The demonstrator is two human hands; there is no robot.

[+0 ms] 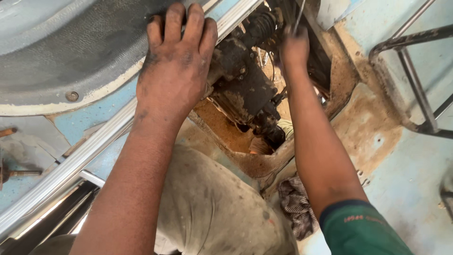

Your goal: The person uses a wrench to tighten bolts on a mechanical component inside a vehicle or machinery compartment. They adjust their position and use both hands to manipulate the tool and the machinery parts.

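My left hand [177,61] rests flat with fingers spread on the edge of a grey curved panel [61,42], beside an opening in the vehicle floor. A greasy black gearbox-like assembly [245,87] sits in that opening. My right hand [293,47] reaches over the assembly and is closed around a thin metal rod [299,16] that rises out of the frame. A black rubber boot [262,23] lies just left of that hand.
A metal rail [94,141] runs diagonally along the blue floor. A dark tubular seat frame [415,71] stands at the right. A checked rag [295,203] lies by my knee. Rusty edges surround the opening. A bolt [19,174] lies at the far left.
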